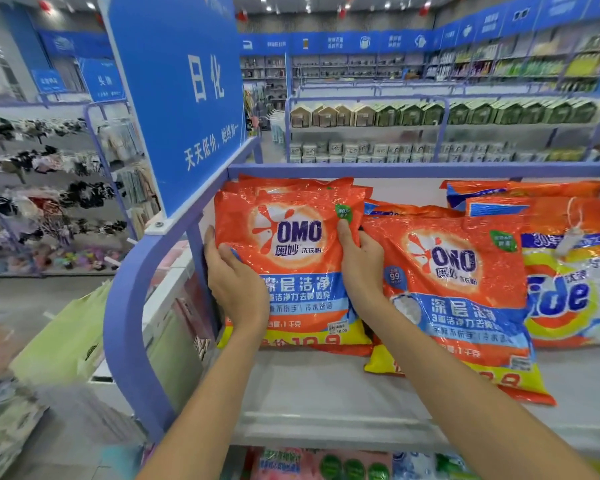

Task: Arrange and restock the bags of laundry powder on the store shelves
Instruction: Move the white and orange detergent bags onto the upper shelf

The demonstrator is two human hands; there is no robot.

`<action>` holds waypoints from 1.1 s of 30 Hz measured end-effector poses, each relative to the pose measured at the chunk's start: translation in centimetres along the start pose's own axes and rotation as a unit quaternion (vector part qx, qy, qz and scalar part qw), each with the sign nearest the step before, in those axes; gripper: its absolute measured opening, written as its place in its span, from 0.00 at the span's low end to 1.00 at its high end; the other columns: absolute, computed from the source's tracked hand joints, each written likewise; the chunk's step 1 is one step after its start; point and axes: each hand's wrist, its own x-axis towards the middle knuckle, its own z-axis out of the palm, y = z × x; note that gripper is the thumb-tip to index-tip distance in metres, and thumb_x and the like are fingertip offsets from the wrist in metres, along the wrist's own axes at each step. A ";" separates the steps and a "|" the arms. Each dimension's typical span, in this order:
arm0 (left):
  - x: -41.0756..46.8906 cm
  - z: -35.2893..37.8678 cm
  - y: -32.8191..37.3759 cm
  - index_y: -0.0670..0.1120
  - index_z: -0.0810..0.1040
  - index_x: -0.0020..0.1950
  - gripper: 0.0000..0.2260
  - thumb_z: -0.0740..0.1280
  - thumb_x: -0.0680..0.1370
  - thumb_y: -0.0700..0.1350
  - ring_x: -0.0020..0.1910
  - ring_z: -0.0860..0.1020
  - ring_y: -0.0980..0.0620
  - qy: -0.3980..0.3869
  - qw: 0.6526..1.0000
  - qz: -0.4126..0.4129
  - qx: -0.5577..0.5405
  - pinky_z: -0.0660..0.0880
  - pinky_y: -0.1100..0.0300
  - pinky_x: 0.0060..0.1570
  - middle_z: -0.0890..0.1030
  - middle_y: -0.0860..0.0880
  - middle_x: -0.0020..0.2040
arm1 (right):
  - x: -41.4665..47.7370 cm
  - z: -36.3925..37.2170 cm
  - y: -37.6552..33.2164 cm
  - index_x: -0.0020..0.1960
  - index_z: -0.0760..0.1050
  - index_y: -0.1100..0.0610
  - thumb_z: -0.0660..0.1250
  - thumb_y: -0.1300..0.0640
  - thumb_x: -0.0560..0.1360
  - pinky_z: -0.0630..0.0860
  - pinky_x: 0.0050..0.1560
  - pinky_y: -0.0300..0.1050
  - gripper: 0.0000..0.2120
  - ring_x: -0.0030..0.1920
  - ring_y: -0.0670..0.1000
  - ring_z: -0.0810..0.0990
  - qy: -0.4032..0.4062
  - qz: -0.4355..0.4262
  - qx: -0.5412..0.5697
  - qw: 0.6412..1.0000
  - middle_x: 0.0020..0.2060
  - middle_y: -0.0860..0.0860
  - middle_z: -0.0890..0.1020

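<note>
- Two hands grip the front orange bag (291,265) just right of the blue sign (181,91): left hand (232,282) and right hand (361,268) curl round its sides.
- More bags sit behind it.
- One slanted bag (458,299) lies farther right of the sign, with a yellow bag (575,289) beyond.
- I think the slanted bag still needs straightening.

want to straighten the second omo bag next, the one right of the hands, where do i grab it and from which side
Probably by its side edges in the lower half, coming from the front. The right OMO bag leans back with its bottom slid toward the shelf lip, so those edges are free; the Tide bag crowds its upper right.
</note>
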 end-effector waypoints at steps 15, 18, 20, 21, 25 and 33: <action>-4.8 -6.0 -1.9 0.54 0.17 0.71 0.55 0.67 0.77 0.64 0.78 0.28 0.45 -0.349 0.814 0.183 0.427 0.41 0.47 0.79 0.20 0.48 0.75 | -6.8 -6.2 0.3 0.63 0.67 0.39 0.84 0.61 0.64 0.75 0.46 0.24 0.38 0.51 0.27 0.78 -0.223 -0.019 -0.205 0.953 0.54 0.32 0.79; -4.4 -5.6 -1.9 0.53 0.13 0.67 0.55 0.64 0.78 0.65 0.77 0.26 0.42 -0.349 0.803 0.162 0.455 0.38 0.46 0.78 0.16 0.48 0.72 | -5.9 -5.6 0.6 0.57 0.69 0.39 0.82 0.67 0.65 0.74 0.40 0.24 0.35 0.46 0.25 0.78 -0.198 -0.026 -0.184 0.962 0.49 0.32 0.78; -4.1 -5.4 -2.0 0.53 0.15 0.69 0.54 0.64 0.77 0.66 0.77 0.26 0.42 -0.353 0.802 0.147 0.459 0.39 0.45 0.78 0.17 0.49 0.73 | -5.6 -5.5 0.7 0.56 0.71 0.38 0.82 0.68 0.65 0.75 0.41 0.25 0.34 0.48 0.26 0.78 -0.194 -0.034 -0.173 0.965 0.49 0.33 0.79; -4.1 -5.3 -2.0 0.53 0.15 0.69 0.54 0.64 0.77 0.66 0.77 0.26 0.42 -0.355 0.803 0.141 0.457 0.39 0.44 0.78 0.17 0.49 0.73 | -5.7 -5.5 0.7 0.57 0.71 0.38 0.82 0.67 0.65 0.75 0.42 0.25 0.34 0.49 0.26 0.78 -0.194 -0.039 -0.170 0.965 0.50 0.32 0.79; -4.6 -5.0 -1.7 0.54 0.16 0.69 0.54 0.65 0.77 0.64 0.77 0.26 0.42 -0.353 0.806 0.118 0.460 0.42 0.41 0.78 0.20 0.46 0.75 | -6.6 -6.0 0.3 0.64 0.66 0.36 0.81 0.59 0.70 0.76 0.50 0.29 0.35 0.52 0.27 0.77 -0.188 -0.070 -0.215 0.956 0.52 0.28 0.77; -11.4 -2.1 1.1 0.46 0.63 0.80 0.31 0.69 0.80 0.50 0.80 0.53 0.45 -0.261 0.903 0.178 0.291 0.52 0.50 0.77 0.57 0.43 0.81 | -7.4 -17.3 -0.4 0.67 0.76 0.50 0.74 0.57 0.77 0.80 0.56 0.46 0.20 0.57 0.45 0.80 0.078 -0.153 -0.300 0.938 0.59 0.44 0.81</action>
